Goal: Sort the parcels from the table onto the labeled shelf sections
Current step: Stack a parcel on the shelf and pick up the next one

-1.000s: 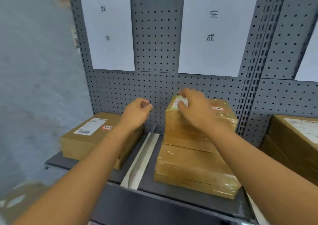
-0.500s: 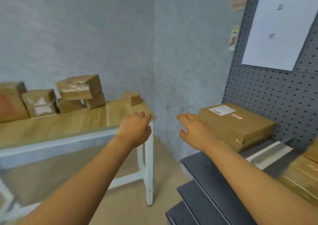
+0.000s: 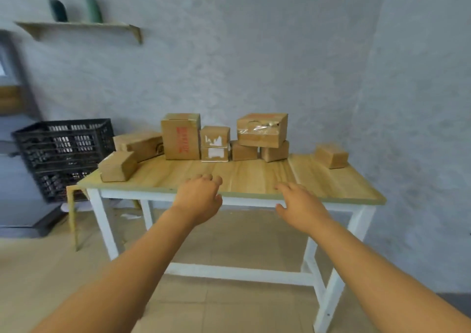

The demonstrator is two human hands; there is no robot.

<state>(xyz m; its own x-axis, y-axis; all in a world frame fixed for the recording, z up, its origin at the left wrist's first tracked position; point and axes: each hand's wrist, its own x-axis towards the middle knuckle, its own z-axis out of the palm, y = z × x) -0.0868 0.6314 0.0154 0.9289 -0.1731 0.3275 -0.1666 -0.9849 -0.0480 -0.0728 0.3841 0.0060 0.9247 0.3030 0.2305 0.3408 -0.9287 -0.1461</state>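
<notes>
A wooden table (image 3: pixel 254 177) with white legs stands ahead of me. Several brown cardboard parcels sit along its far side: a tall box with red print (image 3: pixel 181 136), two stacked small boxes with white labels (image 3: pixel 214 142), a taped box (image 3: pixel 262 130) resting on two smaller ones, a lone small box (image 3: pixel 331 155) at the right, and a box (image 3: pixel 118 165) near the left corner. My left hand (image 3: pixel 200 196) and my right hand (image 3: pixel 299 202) reach forward over the table's near edge, both with relaxed fingers and holding nothing. The shelf is out of view.
A black plastic crate (image 3: pixel 63 154) stands left of the table on a small stool. A wall shelf (image 3: pixel 76 26) with two green vases hangs at upper left. The grey wall runs behind the table, with tiled floor below.
My view has swung left from the pegboard shelf to the table. My right hand left the stacked parcel on the shelf; both hands now reach toward the table, holding nothing.
</notes>
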